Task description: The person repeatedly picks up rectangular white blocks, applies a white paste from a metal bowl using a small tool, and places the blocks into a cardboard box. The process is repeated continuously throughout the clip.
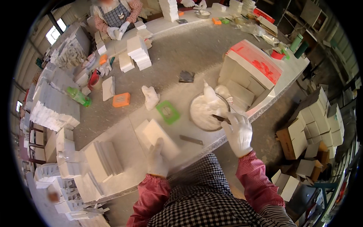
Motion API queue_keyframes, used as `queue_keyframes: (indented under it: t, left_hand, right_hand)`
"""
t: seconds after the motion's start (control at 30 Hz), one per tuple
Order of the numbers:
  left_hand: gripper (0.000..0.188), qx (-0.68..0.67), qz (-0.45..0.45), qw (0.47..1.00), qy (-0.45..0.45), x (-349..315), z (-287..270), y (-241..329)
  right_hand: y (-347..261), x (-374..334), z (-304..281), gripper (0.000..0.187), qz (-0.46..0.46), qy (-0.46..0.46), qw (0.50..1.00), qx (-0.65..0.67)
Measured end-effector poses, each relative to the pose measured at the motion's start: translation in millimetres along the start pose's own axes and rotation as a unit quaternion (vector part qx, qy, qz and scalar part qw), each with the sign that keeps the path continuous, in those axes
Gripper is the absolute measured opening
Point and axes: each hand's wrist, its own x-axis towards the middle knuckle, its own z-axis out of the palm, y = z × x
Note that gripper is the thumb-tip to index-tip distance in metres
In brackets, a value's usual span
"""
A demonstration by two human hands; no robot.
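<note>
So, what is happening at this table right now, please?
A person in white gloves works at a dusty table. The left hand rests on a flat white block. The right hand dips a small tool into a bowl of white paste. Across the table, another person handles white pieces.

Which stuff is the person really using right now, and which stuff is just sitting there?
In use:
- left hand on the white block
- right hand dipping a scraper into the bowl of white paste

Just lying about:
- green sponge
- orange sponge
- green bottle
- crumpled white glove
</note>
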Motion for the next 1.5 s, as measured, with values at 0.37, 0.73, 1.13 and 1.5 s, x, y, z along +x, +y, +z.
queue_keyframes:
  t: [0.37,0.73,1.13,1.5]
  left_hand:
    - [0.033,0.011,-0.063,0.997,-0.034,27.8,44.0,-41.9]
    - [0.03,0.017,-0.042,0.998,-0.032,58.9,83.0,-33.7]
    - [0.037,0.004,-0.043,0.999,-0.013,65.3,102.6,-25.2]
    - [0.035,-0.018,-0.031,0.999,-0.017,77.7,96.2,-34.9]
  right_hand:
    - [17.8,13.7,5.6,0.02,0.065,-0.191,0.979,0.01]
    - [7.3,20.8,-4.2,0.023,0.173,-0.221,0.938,0.205]
    - [7.7,24.4,3.3,0.029,0.204,-0.307,0.888,0.276]
    - [15.8,24.1,4.8,0.03,0.235,-0.312,0.859,0.332]
